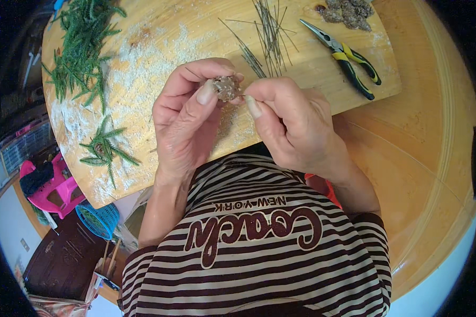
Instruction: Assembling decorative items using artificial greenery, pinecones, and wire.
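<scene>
Between the thumb and fingers of my left hand (188, 116) is a small brown pine cone (226, 88) with whitish scale tips. My right hand (299, 124) sits just to its right, thumb and forefinger pinched on a thin dark wire (242, 96) at the cone's side. Most of that wire is hidden by my fingers. Both hands are above the near part of a pale wooden board (312, 68). Beyond them lies a loose bunch of thin dark wires (272, 42). Long-nose pliers (349, 61) with yellow and black handles rest to the right, jaws pointing away.
Several pine cones (349, 13) lie at the far right of the board. Green artificial fir sprigs (82, 47) are heaped at left, with one star-shaped sprig (103, 148) nearer me. White flakes cover the board's left side. A pink plastic stool (50, 185) and blue basket (98, 219) stand lower left.
</scene>
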`<state>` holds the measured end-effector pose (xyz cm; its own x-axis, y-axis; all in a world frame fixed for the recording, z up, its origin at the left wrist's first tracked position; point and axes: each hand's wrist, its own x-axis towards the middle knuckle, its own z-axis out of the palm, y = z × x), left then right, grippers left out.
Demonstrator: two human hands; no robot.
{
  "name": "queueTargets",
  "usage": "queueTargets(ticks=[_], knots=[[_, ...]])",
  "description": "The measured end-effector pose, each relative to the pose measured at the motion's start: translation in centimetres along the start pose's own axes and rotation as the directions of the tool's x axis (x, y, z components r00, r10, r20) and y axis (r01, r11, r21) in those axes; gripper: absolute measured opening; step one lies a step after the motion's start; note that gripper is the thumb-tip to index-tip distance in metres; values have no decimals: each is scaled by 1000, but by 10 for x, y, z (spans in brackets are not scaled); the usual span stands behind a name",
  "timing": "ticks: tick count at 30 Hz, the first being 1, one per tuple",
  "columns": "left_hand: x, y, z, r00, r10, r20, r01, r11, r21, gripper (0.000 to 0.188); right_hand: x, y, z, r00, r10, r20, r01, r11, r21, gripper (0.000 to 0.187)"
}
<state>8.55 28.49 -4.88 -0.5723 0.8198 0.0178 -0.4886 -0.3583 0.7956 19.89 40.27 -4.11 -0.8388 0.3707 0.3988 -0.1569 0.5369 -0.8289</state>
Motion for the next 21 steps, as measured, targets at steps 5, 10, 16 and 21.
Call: queueTargets(ticks=[5,10,16,21], knots=[[3,2,3,1000,3,25,-3,1000,8,25,0,0,-5,999,10,53,-10,1000,-1,14],[0,2,1,996,1,90,-3,1000,31,24,3,0,-19,991,-26,131,35,997,-67,16],[-2,0,3,997,-70,42,71,997,-19,27,4,-3,-27,978,3,210,24,992,-122,18],[-3,-1,2,996,-88,31,89,996,-31,31,2,-2,-27,979,11,204,17,991,-135,19]])
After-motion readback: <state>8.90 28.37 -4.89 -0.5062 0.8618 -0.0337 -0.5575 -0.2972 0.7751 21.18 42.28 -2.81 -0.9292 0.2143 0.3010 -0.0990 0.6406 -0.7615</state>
